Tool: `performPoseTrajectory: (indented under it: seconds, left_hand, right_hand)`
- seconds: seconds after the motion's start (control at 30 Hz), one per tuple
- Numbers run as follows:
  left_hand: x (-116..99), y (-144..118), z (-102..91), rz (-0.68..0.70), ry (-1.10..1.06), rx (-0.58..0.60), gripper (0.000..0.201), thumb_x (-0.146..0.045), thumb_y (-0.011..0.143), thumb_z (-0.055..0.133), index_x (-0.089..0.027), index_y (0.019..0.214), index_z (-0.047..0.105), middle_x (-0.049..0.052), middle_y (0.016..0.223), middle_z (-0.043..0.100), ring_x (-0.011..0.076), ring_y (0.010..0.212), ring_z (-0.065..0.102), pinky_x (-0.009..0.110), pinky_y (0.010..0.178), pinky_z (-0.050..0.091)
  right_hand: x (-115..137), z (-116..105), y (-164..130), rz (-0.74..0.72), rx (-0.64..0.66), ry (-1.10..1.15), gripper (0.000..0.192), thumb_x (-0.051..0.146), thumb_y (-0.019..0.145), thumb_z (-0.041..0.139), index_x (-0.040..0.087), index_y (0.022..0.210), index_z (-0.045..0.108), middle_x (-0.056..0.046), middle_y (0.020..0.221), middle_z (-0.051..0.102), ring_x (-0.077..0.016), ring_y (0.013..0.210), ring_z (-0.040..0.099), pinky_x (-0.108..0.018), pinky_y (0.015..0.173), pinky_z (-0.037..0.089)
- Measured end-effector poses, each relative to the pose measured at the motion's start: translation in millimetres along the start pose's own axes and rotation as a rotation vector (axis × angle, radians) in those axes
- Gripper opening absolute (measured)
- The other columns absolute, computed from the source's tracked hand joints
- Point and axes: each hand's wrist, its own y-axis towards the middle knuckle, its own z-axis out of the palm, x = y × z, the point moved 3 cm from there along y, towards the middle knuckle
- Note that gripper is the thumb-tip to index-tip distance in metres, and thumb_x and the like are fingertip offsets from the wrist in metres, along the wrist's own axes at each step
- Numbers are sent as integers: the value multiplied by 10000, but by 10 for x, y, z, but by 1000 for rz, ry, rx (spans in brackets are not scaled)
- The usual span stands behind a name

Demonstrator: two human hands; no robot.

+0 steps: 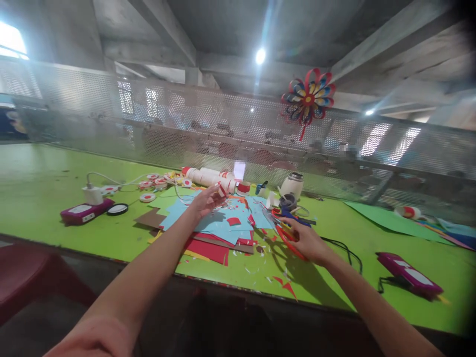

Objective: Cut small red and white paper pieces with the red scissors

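Observation:
My left hand is raised over the stacked paper, fingers closed on a small red-and-white piece whose exact kind I cannot make out. Farther right, my right hand grips orange-handled scissors low over the table; the blades point away to the left and are partly blurred. Between the hands lie light blue paper sheets with a red scrap on top. Red card sticks out from under them. Small red and white clippings are scattered beside the stack.
A purple power strip with a charger and a round black-rimmed disc lie left. White rolls, a white jar and a lit phone stand behind. Another purple strip lies right. A paper flower hangs on the mesh.

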Motion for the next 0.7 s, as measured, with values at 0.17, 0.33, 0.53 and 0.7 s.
performPoseTrajectory:
  seconds: [0.17,0.33,0.53,0.7]
  left_hand:
    - [15,-33,92,-1,16,38,225,-240,738,681,-97,910,648,121,883,698,218,864,672,361,853,514]
    - [-45,-97,234,51,23,92,209,-225,716,709,-117,890,668,87,908,694,203,891,658,352,886,491]
    - [-68,-228,444,151,44,159,460,-189,714,717,-232,1159,607,51,905,696,182,893,650,373,908,468]
    - [-22,-317,596,158,48,145,494,-165,713,706,-220,1192,597,69,950,688,197,914,639,398,911,465]
  right_hand:
    - [185,64,60,-64,3,362,683,296,683,580,214,1341,414,1,738,568,-185,671,585,-305,596,478]
    - [478,111,142,-141,103,512,390,408,780,536,208,1114,545,-13,770,563,-168,647,593,-324,624,513]
    - [605,193,320,-202,63,395,272,434,742,631,230,914,578,-22,797,598,-199,726,570,-344,677,481]
    - [507,349,323,-184,-96,212,321,463,777,593,263,1024,548,-53,966,630,-225,835,585,-361,768,472]
